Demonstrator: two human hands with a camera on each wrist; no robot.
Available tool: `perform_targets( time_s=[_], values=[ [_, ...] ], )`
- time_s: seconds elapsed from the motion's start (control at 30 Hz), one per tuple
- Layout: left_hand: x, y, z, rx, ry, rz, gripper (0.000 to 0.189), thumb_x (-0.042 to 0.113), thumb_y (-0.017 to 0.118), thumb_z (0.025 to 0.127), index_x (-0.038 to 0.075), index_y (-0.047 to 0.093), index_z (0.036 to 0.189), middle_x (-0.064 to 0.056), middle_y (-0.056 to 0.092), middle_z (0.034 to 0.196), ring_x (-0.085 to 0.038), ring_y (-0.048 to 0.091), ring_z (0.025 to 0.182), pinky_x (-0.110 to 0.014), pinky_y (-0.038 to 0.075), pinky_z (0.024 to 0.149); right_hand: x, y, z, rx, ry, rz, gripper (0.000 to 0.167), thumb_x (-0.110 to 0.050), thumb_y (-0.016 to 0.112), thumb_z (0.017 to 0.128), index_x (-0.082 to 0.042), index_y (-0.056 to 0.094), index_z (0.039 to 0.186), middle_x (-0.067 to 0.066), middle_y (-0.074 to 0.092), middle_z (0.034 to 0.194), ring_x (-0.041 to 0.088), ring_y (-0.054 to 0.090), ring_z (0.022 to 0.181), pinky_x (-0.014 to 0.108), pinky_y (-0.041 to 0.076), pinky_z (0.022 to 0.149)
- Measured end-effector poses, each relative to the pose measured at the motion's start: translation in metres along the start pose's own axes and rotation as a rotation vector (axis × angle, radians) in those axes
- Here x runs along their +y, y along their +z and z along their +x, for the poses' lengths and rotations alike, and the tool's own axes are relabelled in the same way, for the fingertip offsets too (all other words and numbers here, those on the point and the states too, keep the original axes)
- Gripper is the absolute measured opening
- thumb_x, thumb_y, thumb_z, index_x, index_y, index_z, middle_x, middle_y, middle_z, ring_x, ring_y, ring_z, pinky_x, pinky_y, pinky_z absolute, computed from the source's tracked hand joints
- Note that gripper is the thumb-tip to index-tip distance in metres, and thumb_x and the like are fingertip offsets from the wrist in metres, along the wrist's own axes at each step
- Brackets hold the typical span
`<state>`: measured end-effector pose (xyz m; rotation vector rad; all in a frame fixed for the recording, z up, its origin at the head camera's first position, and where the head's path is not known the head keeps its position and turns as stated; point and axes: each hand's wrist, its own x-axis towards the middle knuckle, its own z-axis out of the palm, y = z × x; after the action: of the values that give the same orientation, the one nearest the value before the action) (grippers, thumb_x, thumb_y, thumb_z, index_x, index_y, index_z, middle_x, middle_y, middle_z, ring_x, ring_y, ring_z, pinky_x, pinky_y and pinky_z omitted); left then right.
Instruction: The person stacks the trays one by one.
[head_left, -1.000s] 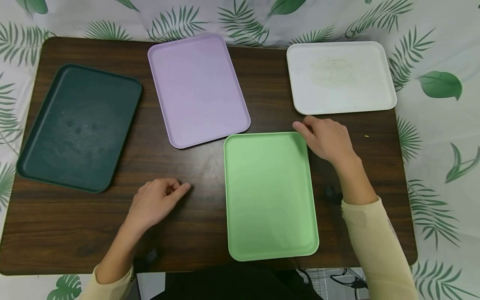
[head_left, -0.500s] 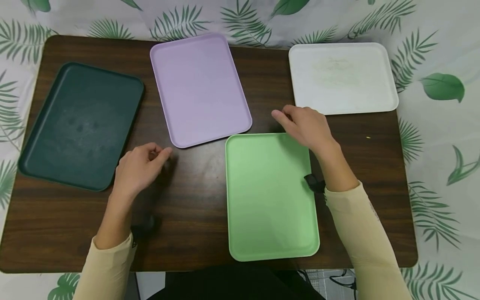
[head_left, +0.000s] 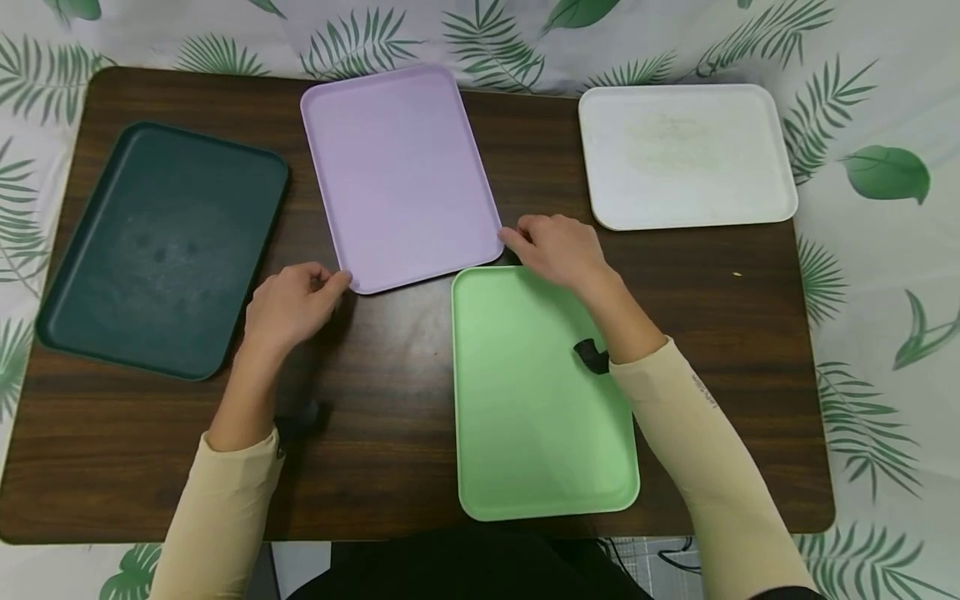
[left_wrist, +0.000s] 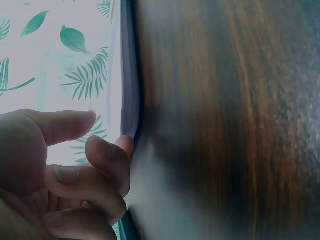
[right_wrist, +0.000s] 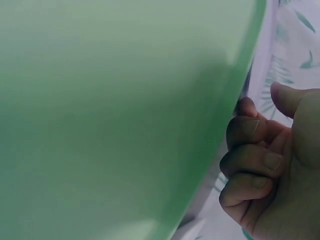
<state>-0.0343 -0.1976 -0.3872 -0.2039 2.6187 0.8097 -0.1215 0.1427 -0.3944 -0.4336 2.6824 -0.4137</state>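
The purple tray [head_left: 401, 179] lies just beyond the loose left hand [head_left: 288, 306] and right hand [head_left: 561, 252], thumbs parted from bent fingers; contact is unclear. The green tray [head_left: 525, 417], partly hidden by the right forearm [head_left: 626, 321], crowds its near edge. A dark tray [head_left: 165, 250] and tabletop [head_left: 386, 392] flank the left hand; a white tray [head_left: 686, 158] lies beyond the right.

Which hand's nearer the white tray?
Right. The right hand is just off the near-left corner of the white tray; the left hand is farther left, by the near-left corner of the purple tray.
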Motion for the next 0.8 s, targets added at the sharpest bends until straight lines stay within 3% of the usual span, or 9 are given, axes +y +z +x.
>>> perform_targets(
  time_s=[0.23, 0.37, 0.8],
  values=[
    [0.001, 0.003, 0.008, -0.069, -0.005, -0.007, 0.051, 0.055, 0.045, 0.097, 0.009, 0.066, 0.092, -0.004, 0.061, 0.069, -0.025, 0.053, 0.067, -0.038, 0.037, 0.058, -0.011, 0.006, 0.01, -0.073, 0.052, -0.012, 0.047, -0.051, 0.037, 0.102, -0.014, 0.053, 0.078, 0.004, 0.048, 0.068, 0.023, 0.05, 0.066, 0.037, 0.034, 0.058],
    [0.001, 0.005, 0.011, -0.101, -0.015, -0.04, 0.051, 0.056, 0.045, 0.097, 0.009, 0.066, 0.091, -0.003, 0.065, 0.069, -0.025, 0.054, 0.066, -0.038, 0.037, 0.058, -0.013, 0.01, 0.015, -0.066, 0.057, -0.016, 0.044, -0.045, 0.038, 0.101, -0.014, 0.053, 0.075, 0.005, 0.049, 0.068, 0.023, 0.051, 0.068, 0.037, 0.036, 0.058],
    [0.0, 0.011, 0.015, -0.004, -0.006, -0.043, 0.035, 0.038, 0.055, 0.095, 0.009, 0.062, 0.076, -0.003, 0.058, 0.061, -0.026, 0.053, 0.064, -0.037, 0.036, 0.056, -0.014, 0.011, 0.022, -0.06, 0.055, -0.043, 0.037, -0.035, 0.038, 0.098, -0.014, 0.053, 0.071, 0.007, 0.055, 0.071, 0.025, 0.055, 0.071, 0.041, 0.041, 0.06]
  ],
)
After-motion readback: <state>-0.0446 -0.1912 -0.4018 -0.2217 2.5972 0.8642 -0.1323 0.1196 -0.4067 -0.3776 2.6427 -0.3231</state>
